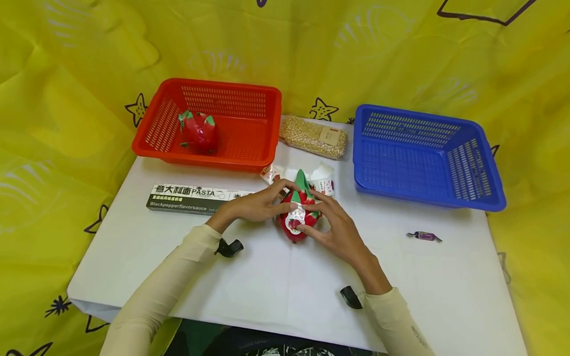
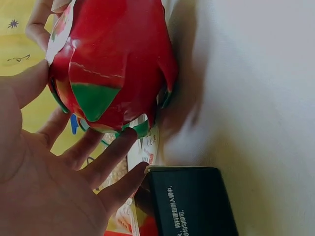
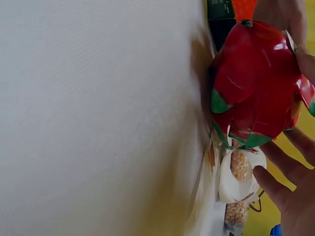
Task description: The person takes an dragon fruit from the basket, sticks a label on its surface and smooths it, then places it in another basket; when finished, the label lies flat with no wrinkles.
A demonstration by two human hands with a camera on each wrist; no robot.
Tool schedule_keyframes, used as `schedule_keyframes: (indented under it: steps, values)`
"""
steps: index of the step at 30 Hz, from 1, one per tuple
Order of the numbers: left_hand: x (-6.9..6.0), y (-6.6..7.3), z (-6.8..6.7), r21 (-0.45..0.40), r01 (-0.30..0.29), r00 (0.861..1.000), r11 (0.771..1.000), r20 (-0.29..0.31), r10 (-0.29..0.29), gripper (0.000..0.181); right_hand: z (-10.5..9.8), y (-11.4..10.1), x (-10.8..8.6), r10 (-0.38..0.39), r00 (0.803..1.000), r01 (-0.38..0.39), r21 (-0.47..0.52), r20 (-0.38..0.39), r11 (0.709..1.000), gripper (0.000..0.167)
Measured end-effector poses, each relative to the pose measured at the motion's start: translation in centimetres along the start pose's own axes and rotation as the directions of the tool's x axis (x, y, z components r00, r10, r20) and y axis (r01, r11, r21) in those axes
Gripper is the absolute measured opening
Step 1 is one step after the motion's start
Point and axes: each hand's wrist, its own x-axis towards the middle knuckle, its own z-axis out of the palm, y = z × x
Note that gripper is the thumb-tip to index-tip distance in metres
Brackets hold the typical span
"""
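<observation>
A red toy-like dragon fruit [image 1: 309, 217] with green tips stands on the table between both hands. On its near side is a white sticker [image 1: 295, 218] with a fruit picture. My left hand [image 1: 254, 205] holds the fruit from the left, thumb at the sticker's edge and fingers around the far side. From the right, my right hand [image 1: 340, 232] holds it too, thumb on the sticker's lower part. In the left wrist view, the fruit's glossy red skin [image 2: 118, 54] fills the top. White labels and paper [image 1: 325, 186] lie behind it, partly hidden.
A red basket [image 1: 231, 160] holding another dragon fruit [image 1: 200, 132] stands back left. At back right is a blue basket [image 1: 427, 198]. A bag of yellow grains [image 1: 311, 138] lies between them. Left is a pasta box [image 1: 187, 200]; right, a purple-wrapped candy [image 1: 424, 236].
</observation>
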Motion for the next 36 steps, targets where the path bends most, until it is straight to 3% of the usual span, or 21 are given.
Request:
schedule_keyframes:
  steps: [7,11,18,27,32,36]
  values:
    - [0.1,-0.1,0.1,-0.064,0.006,1.000,0.998,0.017,-0.005,0.041,-0.1,-0.2,0.2,0.050,0.998,-0.052,0.045,0.041,0.998,0.055]
    - [-0.1,0.0,0.0,-0.060,0.015,1.000,0.998,0.010,-0.014,0.045,-0.2,-0.4,0.1,0.076,0.996,-0.080,0.069,0.051,0.994,0.056]
    - [-0.7,0.0,-0.3,-0.030,0.007,0.998,1.000,0.057,-0.005,0.074,-0.3,-0.3,-0.1,0.053,0.998,-0.049,0.117,-0.032,0.992,0.043]
    - [-0.6,0.4,-0.5,0.005,-0.009,0.999,1.000,0.040,0.009,0.074,-0.2,-0.5,0.2,0.100,0.991,-0.089,0.126,-0.084,0.988,0.036]
    - [-0.9,0.5,-0.6,0.036,0.012,1.000,0.999,0.025,-0.012,0.073,0.2,-0.8,0.4,0.183,0.983,-0.183,0.133,0.010,0.974,0.056]
    - [-1.1,1.0,-1.1,0.106,0.043,0.998,0.993,-0.039,-0.039,0.064,0.6,-1.3,0.8,0.239,0.965,-0.249,0.089,0.108,0.964,0.069]
